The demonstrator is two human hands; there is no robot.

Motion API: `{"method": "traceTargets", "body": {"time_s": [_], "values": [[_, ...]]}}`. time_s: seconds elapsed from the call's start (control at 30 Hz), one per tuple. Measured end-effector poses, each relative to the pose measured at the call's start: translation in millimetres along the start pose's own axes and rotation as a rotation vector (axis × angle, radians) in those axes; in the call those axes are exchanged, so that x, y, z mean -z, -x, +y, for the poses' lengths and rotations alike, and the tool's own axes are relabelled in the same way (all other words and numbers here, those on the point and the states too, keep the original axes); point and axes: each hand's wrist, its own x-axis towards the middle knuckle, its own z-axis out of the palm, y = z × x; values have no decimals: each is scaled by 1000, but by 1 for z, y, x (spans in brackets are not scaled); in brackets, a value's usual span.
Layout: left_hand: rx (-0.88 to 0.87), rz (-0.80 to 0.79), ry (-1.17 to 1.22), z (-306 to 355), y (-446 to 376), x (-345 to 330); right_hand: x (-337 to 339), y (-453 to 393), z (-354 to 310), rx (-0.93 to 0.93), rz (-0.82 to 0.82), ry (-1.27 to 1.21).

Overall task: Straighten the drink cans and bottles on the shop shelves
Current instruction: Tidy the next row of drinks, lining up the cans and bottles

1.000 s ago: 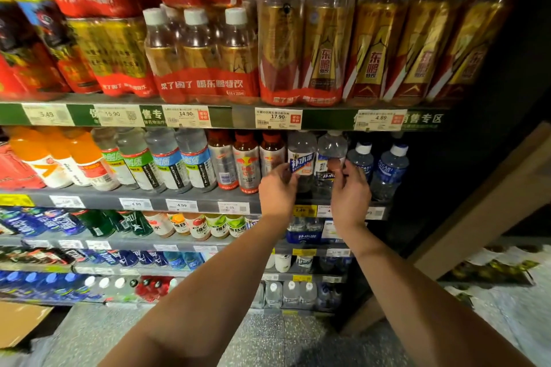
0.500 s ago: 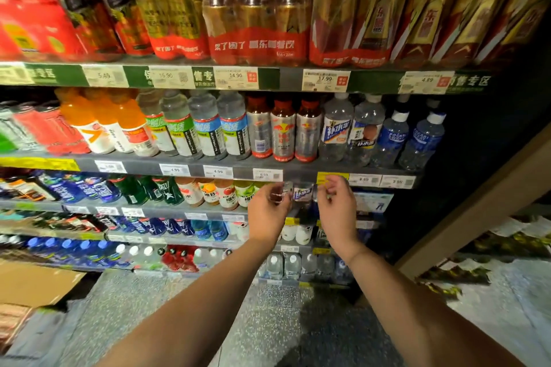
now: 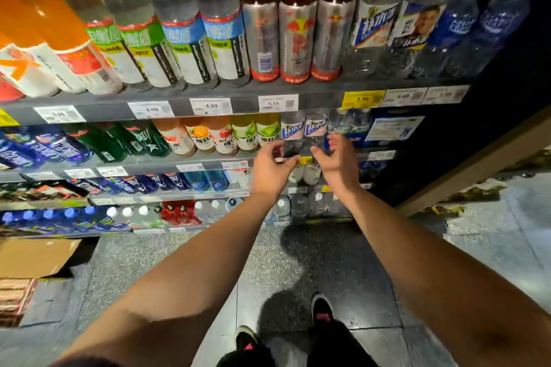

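Both hands are reaching toward the second shelf down, where two clear plastic bottles with pink-and-blue labels [image 3: 304, 131] are standing side by side behind the grey shelf edge [image 3: 208, 162]. The left hand [image 3: 272, 165] is hovering just in front of the left bottle, fingers loosely curled and holding nothing; the right hand [image 3: 335, 159] is cupping wide beside the right one (contact is too blurred to tell). The step in hand looks like squaring this pair; next, each hand likely needs to close round a bottle and turn its label forward.

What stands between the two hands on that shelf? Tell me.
In the head view, two clear bottles with blue-and-pink labels stand side by side between the left hand and the right hand, just behind the fingers.
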Motion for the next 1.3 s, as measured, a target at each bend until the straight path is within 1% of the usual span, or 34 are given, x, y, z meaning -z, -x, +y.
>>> {"method": "traceTargets", "body": {"time_s": [0.07,0.17,0.23,0.3,0.4,0.5,0.57,0.63,0.77,0.9,1.0,1.13,1.2,1.3], "values": [[-10,35,-13,-10,-14,-17,-11,-15,10,42,-14,-31],[-12,79,-47,-19,-39,-34,-20,-35,14,171,0,-26],[-13,100,-80,-25,-53,-42,-23,-47,15,266,44,20],[-34,120,-93,-29,-65,-47,-24,-59,15,311,62,98],[-71,150,-118,-33,-79,-52,-25,-75,15,263,15,229],[-68,211,-109,-38,-86,-56,-30,-79,19,239,-41,250],[-57,243,-75,-39,-87,-60,-34,-80,21,228,-38,256],[-43,279,-38,-39,-86,-63,-35,-81,20,197,-8,234],[-47,321,-21,-38,-84,-66,-39,-79,20,207,89,232],[-31,300,-7,-35,-85,-63,-49,-73,9,23,123,9],[-14,297,9,-34,-85,-63,-51,-74,6,-67,154,-77],[-2,298,32,-36,-86,-62,-51,-69,13,-110,139,-91],[1,297,52,-37,-86,-62,-53,-66,11,-120,170,-101],[15,296,80,-36,-88,-61,-57,-66,3,-117,233,-25]]}}
